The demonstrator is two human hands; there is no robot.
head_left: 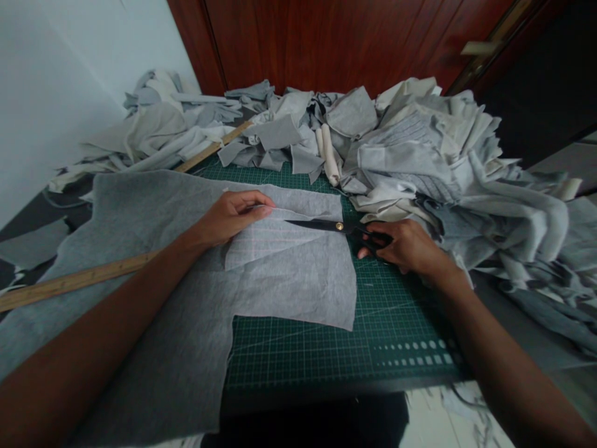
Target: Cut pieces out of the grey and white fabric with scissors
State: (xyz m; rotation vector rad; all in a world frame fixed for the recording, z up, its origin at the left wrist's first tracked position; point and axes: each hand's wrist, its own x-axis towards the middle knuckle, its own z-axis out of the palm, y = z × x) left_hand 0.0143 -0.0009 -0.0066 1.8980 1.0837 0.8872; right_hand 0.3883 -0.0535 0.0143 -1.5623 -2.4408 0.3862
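Note:
A pair of black scissors point(321, 224) with a brass pivot is in my right hand point(409, 247), fingers wrapped through the handles. The blades point left and lie along the top edge of a smaller light grey fabric piece point(270, 241) with faint ruled lines. My left hand point(237, 214) pinches that edge between thumb and fingertips, just left of the blade tips. Beneath the piece spreads a large grey cloth point(298, 289), with a square notch at its near side. Whether the blades are cutting through the fabric I cannot tell.
A green cutting mat point(317, 354) with a white grid covers the table. One wooden ruler point(93, 275) lies under my left forearm, another ruler point(214, 148) farther back. Heaped grey and white fabric scraps point(410, 149) line the back and right, before a red-brown door point(326, 43).

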